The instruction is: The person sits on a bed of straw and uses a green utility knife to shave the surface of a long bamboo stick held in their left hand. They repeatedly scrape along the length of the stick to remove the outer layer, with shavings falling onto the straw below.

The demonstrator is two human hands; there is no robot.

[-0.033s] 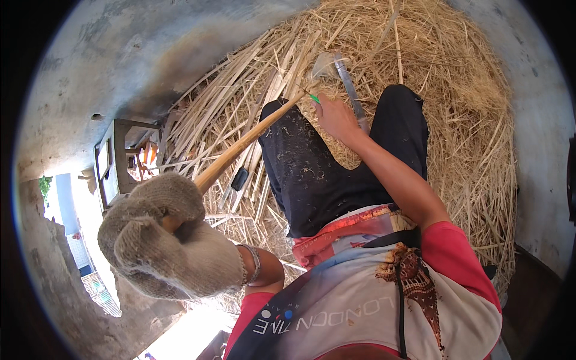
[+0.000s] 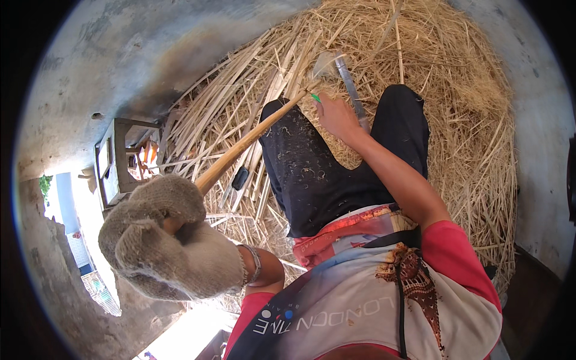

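Note:
My left hand (image 2: 168,237), in a thick grey-brown knitted glove, is closed around the near end of a long pale wooden stick (image 2: 246,144). The stick slants up and away to the right, crossing over my left knee. Bare, my right hand (image 2: 337,117) is closed at the stick's far end. A small green-handled tool (image 2: 315,97) pokes out from its fingers against the stick; the rest of that tool is hidden or too small to make out. Behind my right hand and wrist lies a long metal blade (image 2: 350,87), between my knees.
Straw-like shavings and split strips (image 2: 456,138) cover the floor around my legs. A small dark oblong object (image 2: 240,179) lies on the strips left of my left thigh. Concrete walls (image 2: 120,66) curve round the pile. A wooden frame (image 2: 117,159) stands at the left near a bright opening.
Both hands and the stick stay almost where they were. A thin pale sliver now shows above the stick's far end, near the blade's tip.

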